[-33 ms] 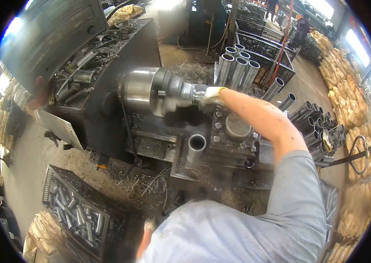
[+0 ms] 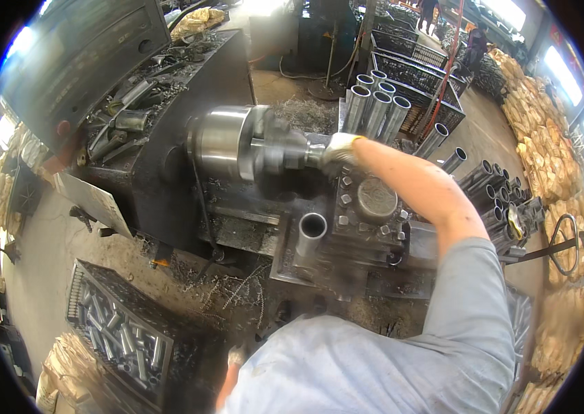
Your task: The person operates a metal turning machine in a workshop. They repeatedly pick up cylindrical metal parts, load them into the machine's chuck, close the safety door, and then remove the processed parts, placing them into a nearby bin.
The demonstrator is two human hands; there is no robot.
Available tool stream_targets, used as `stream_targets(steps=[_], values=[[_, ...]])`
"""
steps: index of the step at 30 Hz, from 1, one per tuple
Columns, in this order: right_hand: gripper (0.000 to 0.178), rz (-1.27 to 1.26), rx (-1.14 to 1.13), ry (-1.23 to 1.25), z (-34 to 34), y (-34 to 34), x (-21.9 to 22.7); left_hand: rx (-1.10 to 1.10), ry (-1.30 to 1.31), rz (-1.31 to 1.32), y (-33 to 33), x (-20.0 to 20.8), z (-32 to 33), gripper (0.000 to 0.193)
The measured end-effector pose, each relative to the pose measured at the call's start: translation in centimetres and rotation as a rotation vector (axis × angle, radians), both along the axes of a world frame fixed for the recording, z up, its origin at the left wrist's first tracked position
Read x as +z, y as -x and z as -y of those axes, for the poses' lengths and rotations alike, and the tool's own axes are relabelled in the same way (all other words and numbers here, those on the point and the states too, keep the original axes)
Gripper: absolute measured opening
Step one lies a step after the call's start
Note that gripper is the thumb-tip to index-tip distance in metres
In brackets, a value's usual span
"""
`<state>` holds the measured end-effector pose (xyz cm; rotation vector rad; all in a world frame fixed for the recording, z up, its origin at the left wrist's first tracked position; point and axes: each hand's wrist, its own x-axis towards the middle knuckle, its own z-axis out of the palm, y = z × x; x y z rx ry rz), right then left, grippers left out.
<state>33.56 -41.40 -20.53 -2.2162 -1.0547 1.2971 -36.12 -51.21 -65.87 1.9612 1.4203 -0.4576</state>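
My right hand (image 2: 339,152), in a white work glove, reaches across the lathe. Its fingers are curled round the outer end of a short metal tube (image 2: 315,156). That tube sticks out of the lathe chuck (image 2: 224,143), whose jaws (image 2: 274,146) are blurred as if turning. Below my forearm sits the square tool post (image 2: 377,200), with bolts round its top. A single metal pipe (image 2: 312,233) stands upright on the carriage left of it. My left hand (image 2: 235,356), also gloved, hangs low by my side; its fingers are too small to make out.
Several upright pipes (image 2: 378,110) stand behind the tool post, and more pipes (image 2: 495,193) are stacked at the right. A crate (image 2: 76,297) of cut tubes is at the lower left. Metal shavings (image 2: 243,290) lie below the lathe. Black crates (image 2: 419,83) stand farther back.
The chuck jaws look more smeared now. My right hand sits very slightly farther right, still at the tube's end. My left hand has barely moved.
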Motion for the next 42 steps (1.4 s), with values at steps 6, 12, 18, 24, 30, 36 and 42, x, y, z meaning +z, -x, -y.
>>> stream_targets(steps=[6,12,18,24,30,36,42], values=[[0.062,0.252,-0.22,-0.23,2.4,-4.8,3.1,-0.386,-0.032,-0.166,6.2,-5.2,-0.4,0.033],[0.081,0.762,0.378,-0.084,-3.7,-2.2,-1.4,0.449,0.033,0.172,-0.8,0.3,-8.4,0.035],[0.073,0.737,0.522,-0.104,-2.8,-0.6,-1.8,0.605,0.027,0.468,-8.3,10.9,-10.0,0.039],[0.073,0.404,0.461,0.131,-3.1,-2.4,-1.8,0.598,0.186,0.269,-5.6,7.5,-6.1,0.046],[0.062,0.835,0.574,-0.005,1.4,-4.9,-1.2,0.227,-0.01,0.089,-1.1,1.8,-5.8,0.031],[0.076,0.667,-0.335,-0.51,14.8,-6.8,2.2,0.014,0.079,-0.049,1.5,5.9,-7.3,0.041],[0.079,0.888,-0.471,-0.85,18.5,2.3,9.1,0.272,-0.286,0.624,-9.6,22.3,-16.3,0.031]])
